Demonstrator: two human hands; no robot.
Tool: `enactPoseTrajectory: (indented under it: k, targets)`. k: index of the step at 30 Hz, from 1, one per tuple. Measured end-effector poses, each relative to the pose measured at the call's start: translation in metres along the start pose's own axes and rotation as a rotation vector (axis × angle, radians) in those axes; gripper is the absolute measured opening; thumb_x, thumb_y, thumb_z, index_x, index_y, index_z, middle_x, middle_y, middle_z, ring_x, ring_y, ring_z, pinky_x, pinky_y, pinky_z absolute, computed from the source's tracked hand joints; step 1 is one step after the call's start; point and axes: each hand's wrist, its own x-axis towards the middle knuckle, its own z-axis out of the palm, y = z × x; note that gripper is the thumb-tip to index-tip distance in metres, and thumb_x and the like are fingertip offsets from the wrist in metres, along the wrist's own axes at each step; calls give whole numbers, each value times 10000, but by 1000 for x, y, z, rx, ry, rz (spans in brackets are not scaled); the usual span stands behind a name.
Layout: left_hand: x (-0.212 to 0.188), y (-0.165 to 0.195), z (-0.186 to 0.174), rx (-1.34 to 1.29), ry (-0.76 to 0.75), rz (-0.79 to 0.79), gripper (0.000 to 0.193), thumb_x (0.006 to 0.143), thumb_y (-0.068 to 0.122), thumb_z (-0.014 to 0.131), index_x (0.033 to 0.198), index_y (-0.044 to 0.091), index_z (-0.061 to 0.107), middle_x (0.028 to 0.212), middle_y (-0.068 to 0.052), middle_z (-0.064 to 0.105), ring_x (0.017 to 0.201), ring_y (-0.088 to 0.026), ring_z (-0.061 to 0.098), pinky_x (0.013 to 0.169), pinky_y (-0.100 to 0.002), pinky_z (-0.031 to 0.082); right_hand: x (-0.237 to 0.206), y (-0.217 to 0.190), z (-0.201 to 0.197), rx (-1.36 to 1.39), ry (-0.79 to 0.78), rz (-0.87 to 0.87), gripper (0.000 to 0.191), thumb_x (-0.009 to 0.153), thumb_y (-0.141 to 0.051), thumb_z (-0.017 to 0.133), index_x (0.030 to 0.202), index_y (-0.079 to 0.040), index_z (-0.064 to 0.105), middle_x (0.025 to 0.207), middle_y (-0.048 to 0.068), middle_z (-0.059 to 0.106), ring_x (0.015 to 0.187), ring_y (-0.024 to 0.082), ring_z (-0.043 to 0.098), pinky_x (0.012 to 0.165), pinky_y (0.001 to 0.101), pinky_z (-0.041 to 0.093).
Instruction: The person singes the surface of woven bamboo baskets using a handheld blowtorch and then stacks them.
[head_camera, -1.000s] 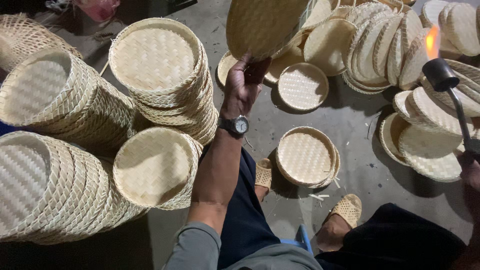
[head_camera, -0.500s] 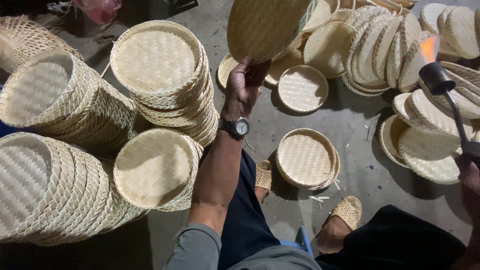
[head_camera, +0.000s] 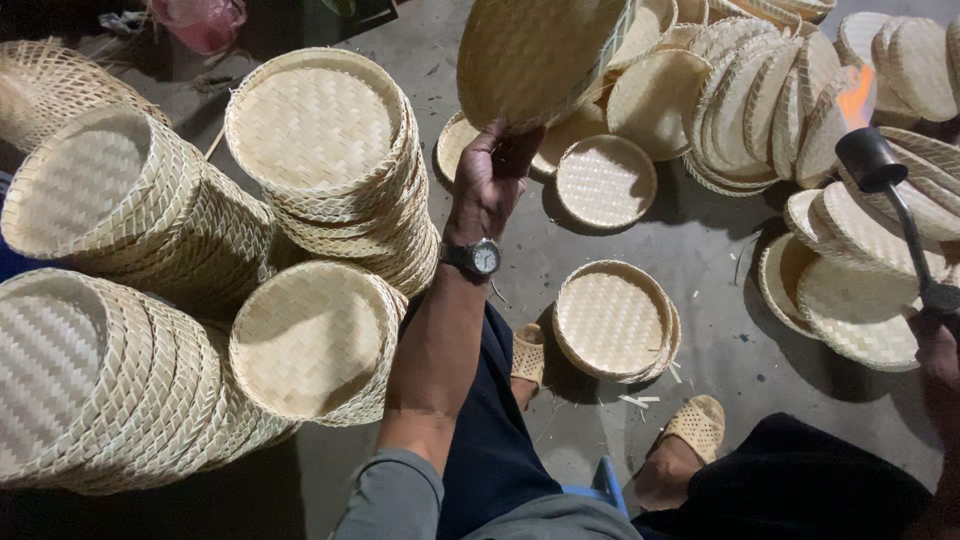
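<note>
- Risk: lit torch (head_camera: 872, 150) at right had a live flame (head_camera: 856, 95) just beside the overlapping row of woven trays (head_camera: 760, 95). Dry bamboo would likely scorch or catch if the flame lingered.
- Risk: raised tray (head_camera: 535, 55) was held at its near rim only, tilted up at far centre. My guess is a weak pinch could let it tip or drop onto the trays lying on the floor (head_camera: 710, 240) below.
- Risk: tall leaning stacks (head_camera: 330, 170) at left sat close to the forearm; an elbow swing could topple them.
- Left hand (head_camera: 490, 180): fingers curled shut around the raised tray's lower rim, wristwatch (head_camera: 478, 258) facing camera.
- Right hand (head_camera: 940, 350): at right edge, mostly cropped, closed around the torch's stem; exact grip hard to read.
</note>
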Motion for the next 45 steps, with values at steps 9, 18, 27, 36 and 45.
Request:
enactPoseTrajectory:
  k: [9, 18, 27, 36, 45]
  targets:
    - [-1, -1, 1, 51, -12, 4, 453, 931, 60, 708, 1318, -94, 531, 1293, -252, 627, 1168, -362, 658, 1028, -491, 596, 1, -1, 0, 11, 25, 0, 210, 1264, -109, 466, 1335, 40, 595, 1143, 167, 694, 1035, 183, 717, 881, 262, 590]
    - [-1, -1, 2, -2, -37, -42, 418, 954, 77, 692, 1304, -106, 555, 1309, -268, 622, 1196, -373, 642, 1046, -500, 579, 3, -2, -1, -391, 76, -201, 220, 1280, -104, 442, 1370, 41, 580, 1178, 163, 661, 1026, 191, 666, 909, 266, 565]
    - [-2, -1, 3, 34, -51, -16, 422, 955, 67, 703, 1315, -85, 546, 1326, -254, 620, 1216, -361, 635, 1075, -489, 565, 1, -7, 4, 378, -64, 282, 372, 1295, -188, 318, 1358, 81, 567, 1092, 220, 668, 990, 259, 660, 853, 365, 537]
    - [-1, -3, 4, 20, -67, -53, 435, 939, 71, 712, 1310, -83, 545, 1292, -246, 638, 1186, -363, 649, 1068, -503, 563, 2, -7, 0, 192, -3, 100, 339, 1272, -180, 381, 1360, 76, 586, 1117, 216, 680, 1013, 245, 679, 862, 335, 560]
    - [2, -2, 0, 9, -38, -41, 435, 934, 74, 701, 1304, -100, 550, 1303, -262, 634, 1194, -377, 645, 1066, -516, 562, 6, -6, -6, -146, 48, -159, 284, 1292, -177, 434, 1367, 52, 584, 1167, 195, 672, 1075, 213, 677, 922, 275, 573]
